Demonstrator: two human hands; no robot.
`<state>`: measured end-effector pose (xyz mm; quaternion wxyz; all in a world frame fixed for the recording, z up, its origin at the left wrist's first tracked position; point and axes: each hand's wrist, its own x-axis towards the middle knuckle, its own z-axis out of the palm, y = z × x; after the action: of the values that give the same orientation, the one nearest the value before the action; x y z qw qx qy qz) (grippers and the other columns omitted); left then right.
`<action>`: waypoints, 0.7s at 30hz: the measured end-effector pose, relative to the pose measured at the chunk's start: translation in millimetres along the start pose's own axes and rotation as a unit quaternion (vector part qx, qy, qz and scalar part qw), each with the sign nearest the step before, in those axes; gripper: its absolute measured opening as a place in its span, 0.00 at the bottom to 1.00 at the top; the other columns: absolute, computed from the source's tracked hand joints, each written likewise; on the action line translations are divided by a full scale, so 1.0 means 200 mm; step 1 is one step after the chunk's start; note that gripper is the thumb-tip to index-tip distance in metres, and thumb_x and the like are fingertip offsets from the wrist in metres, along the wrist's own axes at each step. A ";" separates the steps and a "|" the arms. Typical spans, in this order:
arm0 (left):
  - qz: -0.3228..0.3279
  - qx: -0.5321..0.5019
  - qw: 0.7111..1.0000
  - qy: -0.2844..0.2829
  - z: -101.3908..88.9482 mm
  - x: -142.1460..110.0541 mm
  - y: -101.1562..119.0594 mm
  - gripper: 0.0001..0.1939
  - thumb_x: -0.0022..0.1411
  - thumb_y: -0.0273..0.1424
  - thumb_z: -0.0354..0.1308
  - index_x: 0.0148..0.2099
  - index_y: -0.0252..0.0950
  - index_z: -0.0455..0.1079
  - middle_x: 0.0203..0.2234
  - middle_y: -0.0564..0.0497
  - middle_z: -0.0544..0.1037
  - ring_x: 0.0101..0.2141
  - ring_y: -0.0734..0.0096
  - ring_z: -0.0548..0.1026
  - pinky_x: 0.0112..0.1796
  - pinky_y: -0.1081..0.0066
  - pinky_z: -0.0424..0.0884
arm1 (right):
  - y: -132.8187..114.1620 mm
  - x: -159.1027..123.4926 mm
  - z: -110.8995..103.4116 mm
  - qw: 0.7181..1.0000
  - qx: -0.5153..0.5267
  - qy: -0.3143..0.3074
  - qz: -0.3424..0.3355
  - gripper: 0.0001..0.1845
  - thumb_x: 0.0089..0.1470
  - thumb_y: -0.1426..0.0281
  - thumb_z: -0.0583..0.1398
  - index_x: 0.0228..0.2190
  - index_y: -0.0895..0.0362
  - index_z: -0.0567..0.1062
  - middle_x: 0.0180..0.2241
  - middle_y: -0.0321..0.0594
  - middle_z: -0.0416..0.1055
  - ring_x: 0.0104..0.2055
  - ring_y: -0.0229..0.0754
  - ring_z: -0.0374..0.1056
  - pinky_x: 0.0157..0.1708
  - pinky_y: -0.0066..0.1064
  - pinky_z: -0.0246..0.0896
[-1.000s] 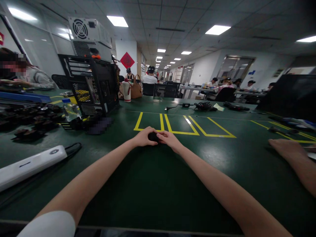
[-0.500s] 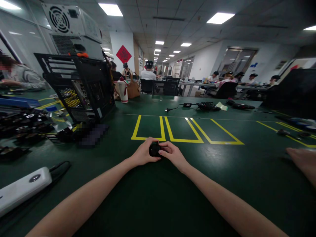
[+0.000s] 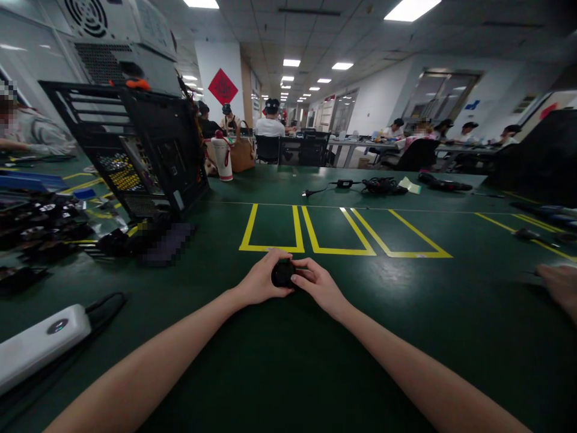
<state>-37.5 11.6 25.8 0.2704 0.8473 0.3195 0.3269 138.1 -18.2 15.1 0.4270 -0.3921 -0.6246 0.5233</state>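
A small, round black object point(image 3: 283, 274) is held between my two hands, low over the green table point(image 3: 288, 361); its exact kind I cannot make out. My left hand point(image 3: 264, 278) wraps round its left side, thumb below and fingers above. From the right, my right hand point(image 3: 319, 287) pinches its edge with thumb and fingers. Just beyond my hands, yellow tape point(image 3: 271, 248) marks out several outlined boxes on the tabletop.
At left stand an open black computer case point(image 3: 166, 156) and a power supply point(image 3: 135, 27) above it, beside a pile of black parts point(image 3: 45, 222). A white device point(image 3: 45, 346) lies front left. Cables point(image 3: 383, 185) lie farther back. Another person's hand point(image 3: 559, 287) is at right.
The view has tilted and shifted slightly. Both my hands keep their grip on the black object. The other person's hand at right has moved a little toward the right edge.
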 end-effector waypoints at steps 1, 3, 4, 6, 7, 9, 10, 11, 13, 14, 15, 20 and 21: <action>0.001 0.002 1.000 0.003 0.00 -0.01 0.00 0.30 0.43 0.30 0.62 0.49 0.42 0.55 0.44 0.49 0.64 0.46 0.60 0.64 0.45 0.59 0.63 | 0.00 0.00 0.00 1.000 0.007 -0.006 -0.003 0.12 0.48 0.70 0.57 0.38 0.53 0.66 0.42 0.37 0.64 0.48 0.42 0.62 0.47 0.38 0.58; 0.008 0.008 1.000 0.010 0.01 -0.02 0.00 0.30 0.43 0.30 0.62 0.49 0.42 0.55 0.43 0.49 0.64 0.45 0.61 0.64 0.44 0.60 0.63 | 0.00 -0.01 0.01 1.000 0.019 -0.012 -0.015 0.13 0.46 0.70 0.58 0.37 0.53 0.66 0.42 0.37 0.65 0.46 0.41 0.63 0.47 0.37 0.59; 0.013 0.012 1.000 0.015 0.02 -0.03 0.00 0.30 0.43 0.30 0.62 0.49 0.41 0.56 0.43 0.49 0.64 0.44 0.62 0.64 0.44 0.61 0.63 | 0.00 -0.01 0.01 0.999 0.023 -0.015 -0.020 0.13 0.46 0.71 0.59 0.37 0.53 0.66 0.42 0.37 0.65 0.46 0.40 0.63 0.47 0.36 0.59; 0.025 0.023 0.999 0.025 0.02 -0.04 0.00 0.29 0.43 0.30 0.62 0.48 0.40 0.56 0.43 0.49 0.64 0.44 0.63 0.65 0.44 0.62 0.63 | 0.00 -0.02 0.02 0.999 0.024 -0.014 -0.027 0.13 0.45 0.70 0.59 0.36 0.53 0.66 0.41 0.37 0.65 0.45 0.40 0.64 0.46 0.36 0.59; 0.030 0.030 0.999 0.030 0.03 -0.05 0.01 0.29 0.43 0.30 0.62 0.48 0.40 0.56 0.42 0.49 0.64 0.43 0.64 0.65 0.43 0.63 0.63 | 0.00 -0.02 0.02 0.999 0.018 -0.009 -0.029 0.12 0.45 0.69 0.59 0.36 0.53 0.66 0.40 0.37 0.65 0.44 0.40 0.64 0.45 0.36 0.59; 0.034 0.042 0.998 0.036 0.03 -0.07 0.02 0.29 0.43 0.30 0.62 0.48 0.39 0.55 0.42 0.49 0.64 0.43 0.64 0.65 0.43 0.64 0.63 | 0.01 -0.03 0.03 0.999 0.000 0.012 -0.030 0.11 0.46 0.67 0.58 0.35 0.54 0.67 0.39 0.37 0.66 0.42 0.40 0.65 0.43 0.36 0.60; 0.033 0.047 0.998 0.037 0.03 -0.07 0.03 0.29 0.43 0.30 0.62 0.48 0.39 0.55 0.42 0.49 0.64 0.43 0.64 0.65 0.43 0.64 0.63 | 0.01 -0.03 0.04 0.999 -0.007 0.019 -0.031 0.11 0.46 0.66 0.58 0.34 0.54 0.67 0.39 0.37 0.66 0.41 0.40 0.66 0.43 0.36 0.61; 0.030 0.050 0.998 0.037 0.03 -0.08 0.04 0.29 0.43 0.30 0.61 0.48 0.39 0.55 0.43 0.49 0.64 0.43 0.64 0.65 0.43 0.63 0.63 | 0.01 -0.04 0.04 0.999 -0.011 0.022 -0.033 0.11 0.46 0.66 0.58 0.34 0.54 0.67 0.39 0.37 0.66 0.40 0.39 0.66 0.42 0.36 0.61; 0.024 0.053 0.997 0.040 0.04 -0.10 0.05 0.29 0.43 0.31 0.61 0.48 0.40 0.55 0.43 0.49 0.63 0.44 0.63 0.64 0.43 0.63 0.63 | 0.00 -0.05 0.06 0.999 -0.013 0.016 -0.036 0.12 0.45 0.66 0.58 0.35 0.54 0.67 0.40 0.37 0.65 0.40 0.39 0.66 0.42 0.35 0.61; 0.022 0.053 0.997 0.041 0.04 -0.11 0.05 0.29 0.43 0.31 0.61 0.48 0.40 0.55 0.43 0.49 0.63 0.44 0.63 0.64 0.44 0.62 0.63 | 0.00 -0.06 0.07 0.999 -0.015 0.014 -0.039 0.12 0.46 0.66 0.58 0.36 0.54 0.66 0.40 0.37 0.65 0.41 0.39 0.66 0.42 0.35 0.61; 0.022 0.052 0.997 0.043 0.04 -0.12 0.06 0.29 0.43 0.31 0.62 0.48 0.40 0.55 0.43 0.49 0.63 0.45 0.62 0.64 0.44 0.62 0.63 | -0.01 -0.08 0.07 0.999 -0.020 0.013 -0.042 0.13 0.46 0.66 0.57 0.37 0.54 0.66 0.41 0.38 0.65 0.42 0.40 0.65 0.43 0.35 0.61; 0.027 0.034 0.998 0.041 0.04 -0.14 0.06 0.29 0.42 0.30 0.62 0.48 0.40 0.56 0.43 0.48 0.64 0.44 0.62 0.64 0.44 0.62 0.63 | -0.01 -0.12 0.10 0.998 -0.040 0.024 -0.039 0.15 0.48 0.67 0.56 0.40 0.54 0.66 0.43 0.39 0.64 0.44 0.40 0.64 0.45 0.36 0.59; 0.025 0.028 0.999 0.038 0.04 -0.14 0.06 0.30 0.42 0.30 0.62 0.48 0.40 0.56 0.43 0.48 0.64 0.44 0.62 0.65 0.43 0.62 0.63 | -0.01 -0.12 0.10 0.998 -0.035 0.023 -0.038 0.15 0.48 0.67 0.56 0.40 0.54 0.66 0.42 0.39 0.64 0.44 0.40 0.64 0.45 0.36 0.59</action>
<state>-43.7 -18.6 17.2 0.2259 0.8491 0.3172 0.3570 126.6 -47.2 12.4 0.4469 -0.3949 -0.6467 0.4755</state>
